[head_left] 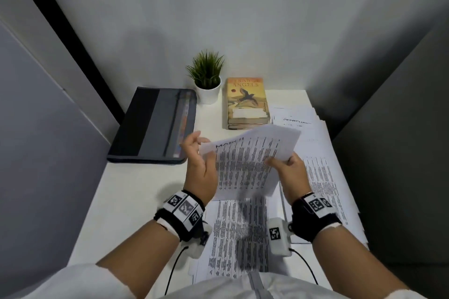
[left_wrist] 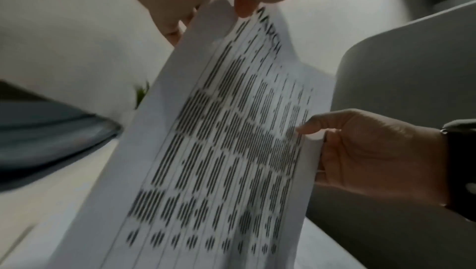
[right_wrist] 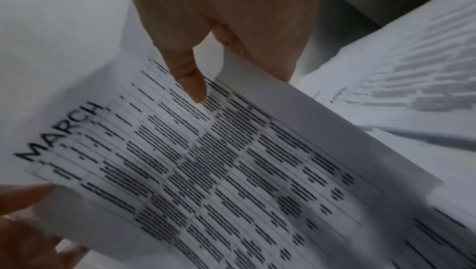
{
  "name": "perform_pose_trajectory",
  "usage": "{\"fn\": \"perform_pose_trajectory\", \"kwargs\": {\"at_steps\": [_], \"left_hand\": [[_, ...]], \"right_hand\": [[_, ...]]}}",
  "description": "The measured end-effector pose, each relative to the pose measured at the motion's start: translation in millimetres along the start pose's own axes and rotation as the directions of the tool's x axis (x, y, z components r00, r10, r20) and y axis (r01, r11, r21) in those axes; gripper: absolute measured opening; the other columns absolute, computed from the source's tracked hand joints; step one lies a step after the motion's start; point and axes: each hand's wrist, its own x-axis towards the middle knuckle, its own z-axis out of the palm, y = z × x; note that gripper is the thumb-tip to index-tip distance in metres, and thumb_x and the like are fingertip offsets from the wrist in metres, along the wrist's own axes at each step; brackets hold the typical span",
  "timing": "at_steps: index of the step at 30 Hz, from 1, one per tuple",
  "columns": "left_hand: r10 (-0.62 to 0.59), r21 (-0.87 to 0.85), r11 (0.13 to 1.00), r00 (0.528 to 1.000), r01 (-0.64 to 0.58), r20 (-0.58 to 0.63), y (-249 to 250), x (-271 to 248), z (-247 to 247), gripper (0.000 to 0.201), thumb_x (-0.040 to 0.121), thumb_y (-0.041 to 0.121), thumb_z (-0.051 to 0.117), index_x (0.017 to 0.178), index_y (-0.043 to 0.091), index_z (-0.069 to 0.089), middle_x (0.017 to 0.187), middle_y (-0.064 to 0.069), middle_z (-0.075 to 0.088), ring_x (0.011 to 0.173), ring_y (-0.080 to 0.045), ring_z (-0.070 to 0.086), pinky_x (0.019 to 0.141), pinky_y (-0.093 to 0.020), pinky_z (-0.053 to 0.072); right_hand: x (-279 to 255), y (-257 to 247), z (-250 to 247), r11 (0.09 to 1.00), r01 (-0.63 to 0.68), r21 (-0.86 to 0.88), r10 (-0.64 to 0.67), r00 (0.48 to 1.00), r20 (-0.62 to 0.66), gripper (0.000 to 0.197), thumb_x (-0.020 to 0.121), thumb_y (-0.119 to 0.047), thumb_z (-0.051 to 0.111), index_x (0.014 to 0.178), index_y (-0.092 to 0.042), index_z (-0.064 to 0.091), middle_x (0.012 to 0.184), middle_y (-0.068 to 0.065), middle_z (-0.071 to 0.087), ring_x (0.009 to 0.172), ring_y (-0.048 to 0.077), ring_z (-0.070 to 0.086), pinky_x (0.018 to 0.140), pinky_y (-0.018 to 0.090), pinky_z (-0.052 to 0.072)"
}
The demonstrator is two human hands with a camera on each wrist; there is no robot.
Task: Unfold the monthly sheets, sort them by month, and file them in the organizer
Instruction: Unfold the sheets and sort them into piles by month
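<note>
A printed sheet headed MARCH [head_left: 245,160] [left_wrist: 231,131] [right_wrist: 193,161] hangs in the air over the desk, partly opened, its top half still bent back. My left hand [head_left: 198,153] [left_wrist: 213,5] pinches its upper left corner beside the heading. My right hand [head_left: 284,165] [right_wrist: 206,74] pinches its right edge, thumb [right_wrist: 192,82] on the printed face. The dark grey organizer [head_left: 155,126] lies closed at the back left of the desk, left of my left hand.
Unfolded sheets [head_left: 318,158] are spread along the right side, one headed SEPTEMBER [head_left: 296,120]. Another sheet [head_left: 238,233] lies flat near the front edge. A potted plant [head_left: 207,80] and a book stack [head_left: 247,103] stand at the back. Grey walls enclose the white desk [head_left: 136,196].
</note>
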Motion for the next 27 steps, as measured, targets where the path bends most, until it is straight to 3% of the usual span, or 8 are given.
{"fn": "perform_pose_trajectory", "kwargs": {"at_steps": [3, 8, 12, 18, 20, 22, 25, 27], "left_hand": [[-0.159, 0.014, 0.987, 0.987, 0.159, -0.005, -22, -9, 4, 0.031, 0.093, 0.008, 0.038, 0.115, 0.029, 0.031, 0.094, 0.011, 0.046, 0.07, 0.013, 0.052, 0.064, -0.006, 0.043], [-0.255, 0.001, 0.967, 0.966, 0.256, -0.028, -26, -6, 5, 0.046, 0.093, 0.021, 0.036, 0.099, 0.067, 0.037, 0.08, 0.037, 0.058, 0.065, 0.018, 0.052, 0.057, 0.0, 0.041], [-0.249, 0.049, 0.967, 0.967, 0.251, -0.053, -38, -11, 1, 0.016, 0.096, 0.021, 0.038, 0.097, 0.036, 0.041, 0.08, 0.011, 0.051, 0.063, 0.008, 0.048, 0.059, -0.009, 0.039], [-0.271, 0.087, 0.957, 0.961, 0.275, -0.061, -19, 9, 5, 0.023, 0.098, 0.019, 0.037, 0.095, 0.042, 0.037, 0.084, -0.001, 0.057, 0.065, -0.008, 0.053, 0.059, -0.032, 0.046], [-0.259, 0.075, 0.963, 0.966, 0.259, -0.016, -15, 21, 10, 0.024, 0.097, 0.021, 0.039, 0.091, 0.044, 0.038, 0.087, -0.003, 0.057, 0.069, -0.01, 0.055, 0.061, -0.03, 0.048], [-0.29, 0.103, 0.954, 0.954, 0.281, 0.079, -22, 22, 17, 0.012, 0.098, 0.025, 0.044, 0.098, 0.036, 0.041, 0.086, 0.006, 0.053, 0.069, 0.002, 0.052, 0.064, -0.021, 0.046], [-0.402, 0.31, 0.892, 0.891, 0.328, 0.213, -53, 2, 18, 0.018, 0.098, 0.031, 0.049, 0.112, 0.02, 0.051, 0.107, 0.001, 0.056, 0.094, -0.006, 0.055, 0.081, -0.023, 0.047], [-0.432, 0.542, 0.813, 0.845, 0.214, 0.315, -78, -16, 10, 0.023, 0.096, 0.025, 0.055, 0.116, 0.014, 0.056, 0.12, -0.004, 0.051, 0.108, -0.017, 0.052, 0.097, -0.032, 0.044]], "right_hand": [[4, 20, 7, 0.995, -0.095, 0.03, 0.096, 0.994, -0.053, 0.028, 0.08, 0.0, 0.065, 0.105, -0.013, 0.066, 0.1, 0.002, 0.072, 0.1, 0.023, 0.065, 0.083, 0.035, 0.052], [8, 27, 13, 0.999, -0.054, 0.001, 0.053, 0.997, -0.057, 0.024, 0.081, -0.002, 0.058, 0.097, -0.017, 0.067, 0.103, 0.002, 0.071, 0.097, 0.02, 0.063, 0.073, 0.028, 0.049], [2, 39, 14, 0.993, -0.08, -0.087, 0.079, 0.997, -0.008, 0.014, 0.092, -0.013, 0.056, 0.099, -0.021, 0.064, 0.1, 0.0, 0.068, 0.096, 0.018, 0.062, 0.072, 0.025, 0.047], [11, 17, 5, 0.987, -0.015, -0.159, 0.015, 1.0, 0.001, 0.012, 0.091, -0.023, 0.061, 0.1, -0.027, 0.065, 0.093, -0.009, 0.07, 0.087, 0.008, 0.065, 0.074, 0.026, 0.053], [17, 6, -8, 0.984, 0.004, -0.18, -0.008, 1.0, -0.022, 0.011, 0.09, -0.02, 0.061, 0.098, -0.025, 0.067, 0.093, -0.007, 0.072, 0.087, 0.009, 0.066, 0.071, 0.024, 0.051], [22, 1, -28, 0.978, -0.006, -0.208, -0.006, 0.998, -0.06, 0.015, 0.091, -0.015, 0.061, 0.102, -0.023, 0.067, 0.097, -0.005, 0.072, 0.088, 0.009, 0.068, 0.073, 0.024, 0.052], [27, 6, -73, 0.957, -0.104, -0.271, 0.064, 0.986, -0.151, 0.019, 0.09, -0.01, 0.058, 0.105, -0.017, 0.066, 0.101, -0.003, 0.072, 0.09, 0.012, 0.068, 0.075, 0.026, 0.053], [29, 16, -109, 0.909, -0.204, -0.364, 0.127, 0.966, -0.224, 0.017, 0.089, -0.009, 0.057, 0.104, -0.009, 0.065, 0.102, 0.008, 0.07, 0.094, 0.024, 0.066, 0.085, 0.041, 0.054]]}}
